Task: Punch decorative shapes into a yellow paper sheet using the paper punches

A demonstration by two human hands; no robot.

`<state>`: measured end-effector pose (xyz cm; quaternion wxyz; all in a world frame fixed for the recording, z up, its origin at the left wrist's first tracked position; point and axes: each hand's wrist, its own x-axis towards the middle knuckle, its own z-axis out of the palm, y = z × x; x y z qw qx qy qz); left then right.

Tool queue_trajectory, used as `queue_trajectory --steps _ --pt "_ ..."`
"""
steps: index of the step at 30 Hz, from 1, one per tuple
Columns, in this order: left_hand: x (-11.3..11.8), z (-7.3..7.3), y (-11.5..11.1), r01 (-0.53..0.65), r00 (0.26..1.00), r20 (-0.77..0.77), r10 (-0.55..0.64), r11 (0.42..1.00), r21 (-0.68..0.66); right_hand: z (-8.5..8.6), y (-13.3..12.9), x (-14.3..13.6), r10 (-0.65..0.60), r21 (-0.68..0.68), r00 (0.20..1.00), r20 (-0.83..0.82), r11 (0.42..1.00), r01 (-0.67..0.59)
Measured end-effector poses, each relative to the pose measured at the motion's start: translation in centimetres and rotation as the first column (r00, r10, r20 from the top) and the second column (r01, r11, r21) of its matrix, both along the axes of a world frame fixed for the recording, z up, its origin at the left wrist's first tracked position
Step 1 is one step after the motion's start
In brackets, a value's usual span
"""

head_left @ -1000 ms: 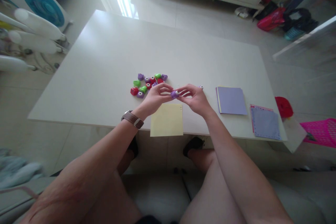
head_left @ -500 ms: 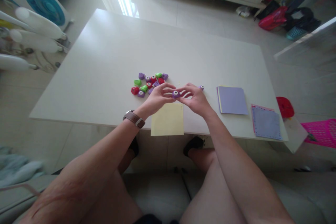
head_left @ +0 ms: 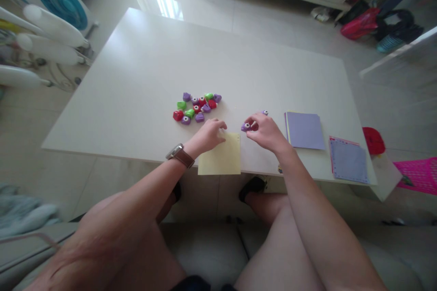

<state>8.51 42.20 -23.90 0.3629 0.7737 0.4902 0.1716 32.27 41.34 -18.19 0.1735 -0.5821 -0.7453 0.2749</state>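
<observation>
The small purple piece juts out left of my right hand, pinched by thumb and fingertips, and could slip because I seem to grip only its end. My left hand, loosely curled and holding nothing, is above the yellow sheet, which overhangs the table nearer me and could slide if my wrist drags it. The piece looks chunky, with a white, dark-centred disc.

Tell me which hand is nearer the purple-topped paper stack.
Right. The right hand is just left of the paper stack; the left hand is farther left, by the yellow sheet.
</observation>
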Motion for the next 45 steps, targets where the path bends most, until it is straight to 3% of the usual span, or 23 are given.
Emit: queue_trajectory --steps 4,10,25,34,45 --pt "0.0 0.1 -0.5 0.032 0.979 -0.204 -0.024 0.999 0.035 -0.3 -0.2 1.0 0.053 -0.064 0.990 0.128 0.997 -0.045" --pt "0.2 -0.2 -0.2 0.020 0.968 -0.248 -0.025 1.000 -0.023 -1.0 -0.4 1.3 0.148 -0.169 0.962 0.229 0.979 -0.111" --pt "0.0 -1.2 0.1 0.013 0.974 -0.225 -0.018 1.000 -0.027 -0.8 -0.4 1.0 0.172 -0.316 0.979 0.111 0.940 -0.130" --pt "0.4 -0.1 0.4 0.012 0.980 -0.197 -0.024 0.998 -0.060 -0.2 -0.2 1.2 0.113 -0.376 0.986 0.122 0.925 -0.059" --pt "0.4 0.6 0.6 0.016 0.999 0.052 -0.009 0.990 -0.143 -0.7 -0.2 1.4 0.134 -0.384 0.987 0.092 0.919 -0.089"
